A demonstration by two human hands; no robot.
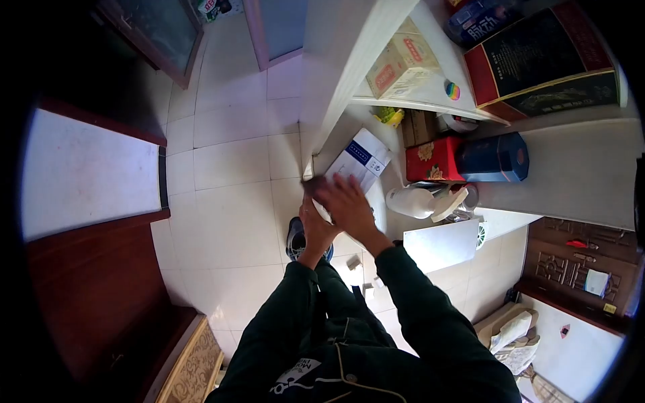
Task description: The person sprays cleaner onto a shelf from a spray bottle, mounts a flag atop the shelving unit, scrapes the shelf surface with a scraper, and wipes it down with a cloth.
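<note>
My left hand [317, 228] is at the front corner of the white shelf, its fingers curled. A small dark, blurred thing [313, 185] shows at its fingertips; I cannot make out its kind. Close beside it, my right hand [353, 209] reaches over from the right with stretched, slightly blurred fingers, nearly touching the left. Just beyond the right fingers, a white box with a blue label [363, 156] lies on the shelf. To the right of that hand stands a white bottle [408, 201] with a cream top.
The shelf also holds a red floral box [433, 160], a dark blue canister [494, 158] and a yellowish carton [402, 66]. A white panel [440, 243] juts out below. Shoes [295, 238] show on the tiled floor [228, 221]. A dark red cabinet [87, 289] stands left.
</note>
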